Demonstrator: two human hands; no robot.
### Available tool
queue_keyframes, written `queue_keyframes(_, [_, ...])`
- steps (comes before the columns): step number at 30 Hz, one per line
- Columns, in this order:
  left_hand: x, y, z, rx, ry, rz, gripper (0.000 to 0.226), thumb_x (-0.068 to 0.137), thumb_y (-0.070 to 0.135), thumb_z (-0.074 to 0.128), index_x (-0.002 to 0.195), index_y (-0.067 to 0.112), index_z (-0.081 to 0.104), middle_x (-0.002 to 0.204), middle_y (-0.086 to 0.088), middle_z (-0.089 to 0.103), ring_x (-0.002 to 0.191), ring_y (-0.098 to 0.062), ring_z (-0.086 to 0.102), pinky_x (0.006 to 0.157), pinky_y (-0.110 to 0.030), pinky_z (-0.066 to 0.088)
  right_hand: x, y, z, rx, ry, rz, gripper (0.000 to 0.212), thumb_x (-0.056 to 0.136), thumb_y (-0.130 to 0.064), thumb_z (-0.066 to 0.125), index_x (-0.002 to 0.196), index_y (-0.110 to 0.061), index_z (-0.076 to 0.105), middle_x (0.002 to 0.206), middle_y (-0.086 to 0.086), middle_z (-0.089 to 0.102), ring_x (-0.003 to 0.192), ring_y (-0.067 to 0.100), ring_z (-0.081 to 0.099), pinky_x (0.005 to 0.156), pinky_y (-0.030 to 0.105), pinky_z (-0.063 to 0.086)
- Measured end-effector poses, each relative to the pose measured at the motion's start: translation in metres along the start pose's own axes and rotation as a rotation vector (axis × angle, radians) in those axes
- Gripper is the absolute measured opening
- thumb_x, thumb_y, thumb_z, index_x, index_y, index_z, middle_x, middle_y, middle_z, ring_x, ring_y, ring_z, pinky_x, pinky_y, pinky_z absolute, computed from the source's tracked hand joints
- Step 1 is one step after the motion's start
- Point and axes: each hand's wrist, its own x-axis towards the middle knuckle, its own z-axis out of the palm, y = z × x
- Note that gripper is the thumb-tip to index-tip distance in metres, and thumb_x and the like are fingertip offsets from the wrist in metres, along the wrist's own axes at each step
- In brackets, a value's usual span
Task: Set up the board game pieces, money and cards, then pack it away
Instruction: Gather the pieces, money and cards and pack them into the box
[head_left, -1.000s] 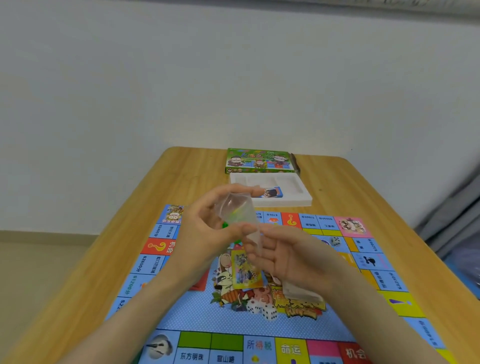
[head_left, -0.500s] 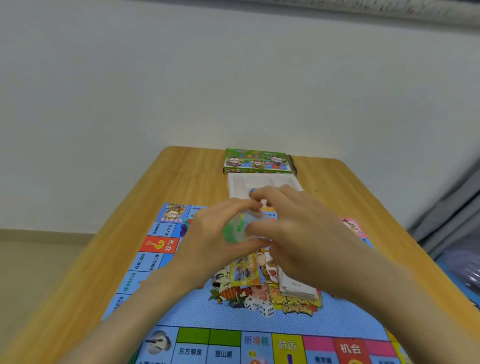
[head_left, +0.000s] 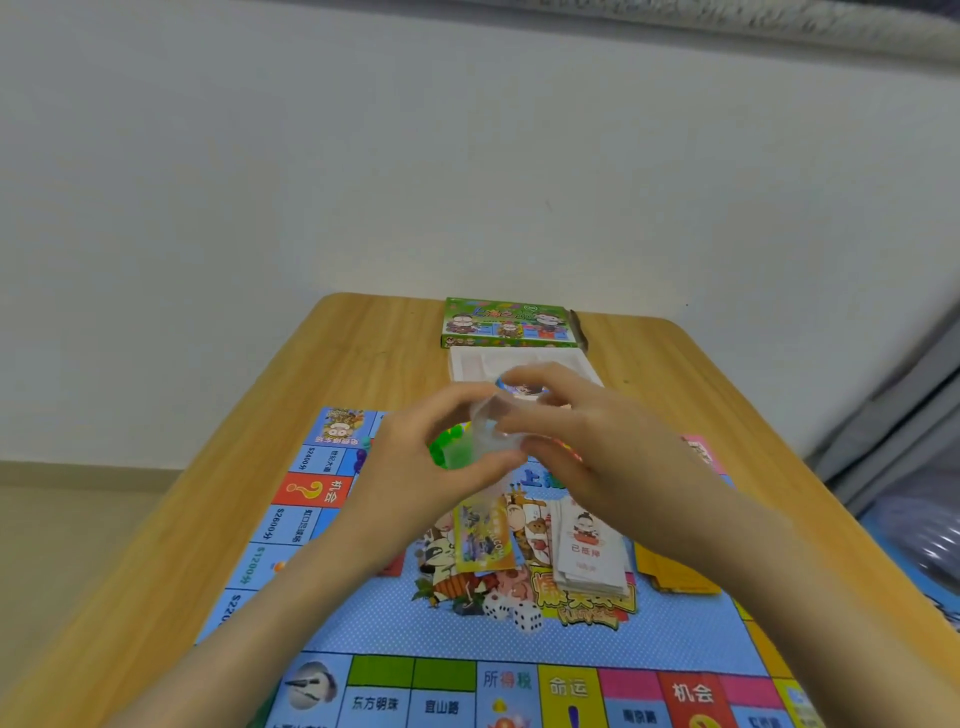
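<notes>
What worried me most was a spill. The clear bag (head_left: 493, 436) was thin, slippery film, held only at the tips of the fingers (head_left: 488, 464). In my judgement a sharp pull by the two hands in opposite directions could tear it or pop it open. The small green pieces (head_left: 441, 452) inside would then scatter over the board (head_left: 363, 623), knock the dice (head_left: 519, 616) or the card stack (head_left: 587, 556), and might roll off the desk (head_left: 208, 519). A loosened pinch would drop the whole bag the same way.

The bag hung in the air above the far half of the board, directly between my hands and in front of the white tray (head_left: 467, 364). My left hand (head_left: 415, 467) clasped it from the left, thumb underneath and forefinger curled over the top. My right hand (head_left: 597, 457) met it from the right, its curled fingers pinching the bag's upper right edge. The film was blurred and nearly see-through, so I could not tell whether its mouth was already open.
</notes>
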Motion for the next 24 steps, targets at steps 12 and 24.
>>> queue_keyframes(12, [0.014, -0.001, -0.018, -0.229, 0.446, -0.111, 0.046, 0.072, 0.028, 0.067, 0.115, 0.013, 0.063, 0.109, 0.005, 0.069, 0.101, -0.004, 0.065, 0.084, -0.014, 0.049, 0.037, 0.026, 0.059, 0.076, -0.451, 0.311, 0.063, 0.090, -0.048, 0.054, 0.145, -0.029, 0.028, 0.136, 0.004, 0.040, 0.108, 0.014, 0.050, 0.086, 0.033, 0.045])
queue_keyframes(24, [0.013, -0.003, -0.015, -0.269, 0.415, -0.094, 0.026, 0.075, 0.020, 0.066, 0.100, 0.023, 0.063, 0.089, 0.021, 0.071, 0.092, 0.002, 0.066, 0.074, -0.009, 0.048, 0.063, 0.030, 0.115, -0.200, -0.334, 0.196, 0.051, 0.097, -0.047, 0.039, 0.134, -0.012, 0.037, 0.120, 0.012, 0.044, 0.105, 0.029, 0.050, 0.070, 0.036, 0.039])
